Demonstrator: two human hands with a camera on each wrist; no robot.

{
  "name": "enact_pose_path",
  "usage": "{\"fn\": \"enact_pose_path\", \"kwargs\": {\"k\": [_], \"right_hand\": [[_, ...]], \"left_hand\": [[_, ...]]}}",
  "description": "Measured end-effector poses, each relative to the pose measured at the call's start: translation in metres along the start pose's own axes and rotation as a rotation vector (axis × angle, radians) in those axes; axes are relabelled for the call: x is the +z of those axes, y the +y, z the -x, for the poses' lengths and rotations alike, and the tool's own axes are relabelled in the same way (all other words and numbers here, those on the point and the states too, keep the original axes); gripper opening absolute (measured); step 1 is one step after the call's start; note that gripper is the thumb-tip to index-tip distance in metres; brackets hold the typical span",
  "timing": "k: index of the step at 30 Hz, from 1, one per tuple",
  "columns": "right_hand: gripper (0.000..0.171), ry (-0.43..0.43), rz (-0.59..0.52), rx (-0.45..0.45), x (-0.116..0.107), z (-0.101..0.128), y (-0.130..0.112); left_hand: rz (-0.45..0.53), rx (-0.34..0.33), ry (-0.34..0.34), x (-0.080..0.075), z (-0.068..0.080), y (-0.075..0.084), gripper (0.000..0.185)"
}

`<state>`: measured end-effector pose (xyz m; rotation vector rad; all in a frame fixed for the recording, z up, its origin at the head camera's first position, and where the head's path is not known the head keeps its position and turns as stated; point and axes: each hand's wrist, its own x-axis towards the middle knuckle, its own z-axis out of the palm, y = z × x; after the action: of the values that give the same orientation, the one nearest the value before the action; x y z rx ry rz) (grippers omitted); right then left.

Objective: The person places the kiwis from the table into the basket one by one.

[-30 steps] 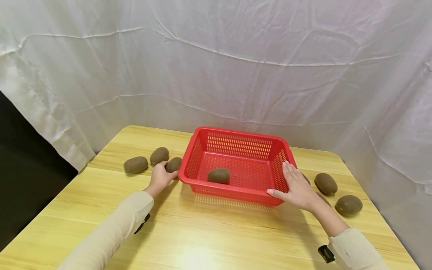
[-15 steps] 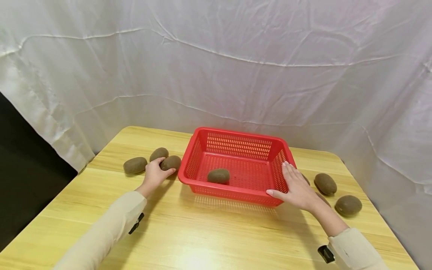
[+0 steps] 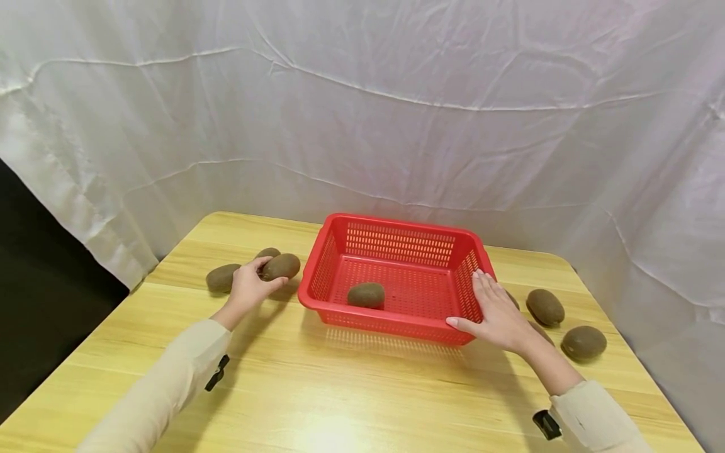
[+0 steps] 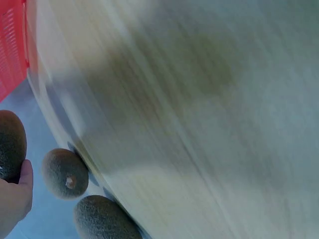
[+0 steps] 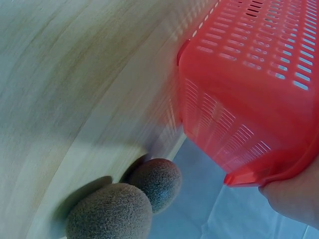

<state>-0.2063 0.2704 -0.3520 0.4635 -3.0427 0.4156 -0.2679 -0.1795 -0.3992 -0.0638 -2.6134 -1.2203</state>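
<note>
My left hand (image 3: 246, 290) pinches a brown fuzzy kiwi (image 3: 281, 267) between thumb and fingers, just left of the red plastic basket (image 3: 391, 322). In the left wrist view this kiwi (image 4: 11, 147) is partly cut off by the frame edge. Two other kiwis lie beside that hand, one to the left (image 3: 221, 279) and one behind (image 3: 268, 251), partly covered. A single kiwi (image 3: 365, 295) sits inside the basket near its front wall. My right hand (image 3: 498, 314) rests on the basket's right end, fingers extended along the side rim and thumb at the front rim.
Right of the basket lie several more kiwis, including one at the back (image 3: 545, 307) and one nearer the edge (image 3: 584, 343); others are partly hidden behind the right hand. The wooden table (image 3: 340, 390) is bordered by a white curtain (image 3: 362, 113).
My left hand has moved left, gripping the kiwi, which has come up off the table and away from the basket. The right hand and basket stay in place.
</note>
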Motion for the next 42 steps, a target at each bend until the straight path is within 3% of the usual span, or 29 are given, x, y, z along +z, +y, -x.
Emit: {"fn": "enact_pose_path", "kwargs": {"k": [14, 25, 36, 42], "right_hand": [[0.104, 0.008, 0.009, -0.013, 0.001, -0.002, 0.0], [0.103, 0.009, 0.008, -0.024, 0.002, -0.001, -0.001], [0.104, 0.004, 0.003, -0.012, 0.0, 0.0, 0.0], [0.104, 0.006, 0.005, -0.014, -0.001, 0.0, 0.0]], "left_hand": [[0.091, -0.042, 0.003, -0.017, -0.002, 0.002, 0.058], [0.109, -0.046, 0.0, -0.018, -0.001, 0.01, 0.058], [0.106, -0.053, 0.011, -0.021, -0.007, 0.028, 0.06], [0.122, -0.017, 0.031, -0.021, -0.012, 0.041, 0.058]]}}
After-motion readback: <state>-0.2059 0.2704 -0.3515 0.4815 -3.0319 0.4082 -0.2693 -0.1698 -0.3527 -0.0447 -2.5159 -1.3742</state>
